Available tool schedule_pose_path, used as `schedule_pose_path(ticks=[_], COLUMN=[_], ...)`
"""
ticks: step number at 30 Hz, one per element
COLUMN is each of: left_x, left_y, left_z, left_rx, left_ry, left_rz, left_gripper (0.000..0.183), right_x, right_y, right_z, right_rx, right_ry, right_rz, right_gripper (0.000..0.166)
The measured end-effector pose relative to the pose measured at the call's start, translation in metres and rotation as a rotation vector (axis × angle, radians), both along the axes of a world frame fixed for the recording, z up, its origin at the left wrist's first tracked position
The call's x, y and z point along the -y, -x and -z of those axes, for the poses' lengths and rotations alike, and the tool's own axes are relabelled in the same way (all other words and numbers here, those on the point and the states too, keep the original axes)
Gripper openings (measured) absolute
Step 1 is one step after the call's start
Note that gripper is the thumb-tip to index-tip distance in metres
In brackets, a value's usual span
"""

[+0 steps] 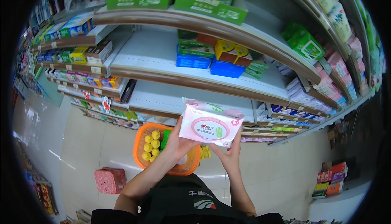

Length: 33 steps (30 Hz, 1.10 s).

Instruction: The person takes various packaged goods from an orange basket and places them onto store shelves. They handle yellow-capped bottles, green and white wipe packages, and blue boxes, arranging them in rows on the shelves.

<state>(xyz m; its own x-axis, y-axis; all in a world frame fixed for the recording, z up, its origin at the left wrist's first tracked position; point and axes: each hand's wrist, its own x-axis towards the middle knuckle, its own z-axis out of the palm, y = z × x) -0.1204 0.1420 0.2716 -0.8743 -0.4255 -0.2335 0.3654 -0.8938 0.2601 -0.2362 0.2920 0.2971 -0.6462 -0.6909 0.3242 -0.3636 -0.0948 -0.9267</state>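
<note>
A pink and white soft pack of wet wipes [210,124], with an oval lid on its face, is held up between both hands. My left hand [180,141] grips its left end, fingers partly hidden behind the pack. On the right end my right hand [229,153] closes, its thumb at the lower edge. Below the pack stands an orange plastic basket [137,150], partly covered by my left forearm. Several yellow-capped bottles [151,144] stand in it beside green packages [166,138].
Curved store shelves [183,83] rise in front, bearing blue and yellow boxes [227,62] and green display cartons [210,7]. Pink tissue packs [333,68] line the right side. A pink patterned stool [110,180] stands on the tiled floor [275,169] at left. Coloured boxes [330,179] are stacked at right.
</note>
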Motion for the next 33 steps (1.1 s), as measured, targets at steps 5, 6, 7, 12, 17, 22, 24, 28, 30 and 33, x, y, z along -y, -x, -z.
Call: schedule_pose_path(ticks=[5, 6, 7, 12, 17, 22, 24, 28, 30, 33], left_x=[-0.007, -0.011, -0.015, -0.030, -0.038, -0.052, -0.055, -0.050, -0.046, -0.032], left_y=[0.012, 0.013, 0.015, 0.032, 0.057, 0.084, 0.090, 0.106, 0.113, 0.128], left_z=[-0.024, -0.034, -0.044, -0.081, -0.111, -0.159, -0.174, -0.197, -0.213, -0.236], left_rx=[0.037, 0.049, 0.060, 0.028, 0.012, 0.015, 0.010, -0.037, -0.044, 0.012], left_ry=[0.165, 0.198, 0.231, 0.333, 0.544, 0.773, 0.885, 1.159, 1.281, 1.454], left_rz=[-0.011, -0.009, -0.007, -0.014, -0.074, -0.143, -0.154, -0.200, -0.206, -0.278], left_gripper=[0.062, 0.062, 0.062, 0.063, 0.049, 0.045, 0.049, 0.054, 0.052, 0.049], right_x=[-0.012, -0.015, -0.019, -0.029, -0.034, -0.045, -0.050, -0.050, -0.051, -0.042], right_y=[0.015, 0.017, 0.019, 0.033, 0.052, 0.079, 0.088, 0.106, 0.114, 0.133], right_z=[-0.008, -0.011, -0.016, -0.043, -0.082, -0.107, -0.121, -0.148, -0.168, -0.191], right_rx=[-0.003, 0.005, -0.033, -0.085, -0.124, -0.191, -0.246, -0.289, -0.337, -0.323], right_ry=[0.034, 0.046, 0.043, 0.098, 0.211, 0.300, 0.343, 0.431, 0.435, 0.502], right_rz=[0.016, 0.028, 0.044, 0.106, 0.141, 0.220, 0.236, 0.235, 0.243, 0.207], right_gripper=[0.107, 0.107, 0.104, 0.105, 0.103, 0.104, 0.105, 0.102, 0.097, 0.098])
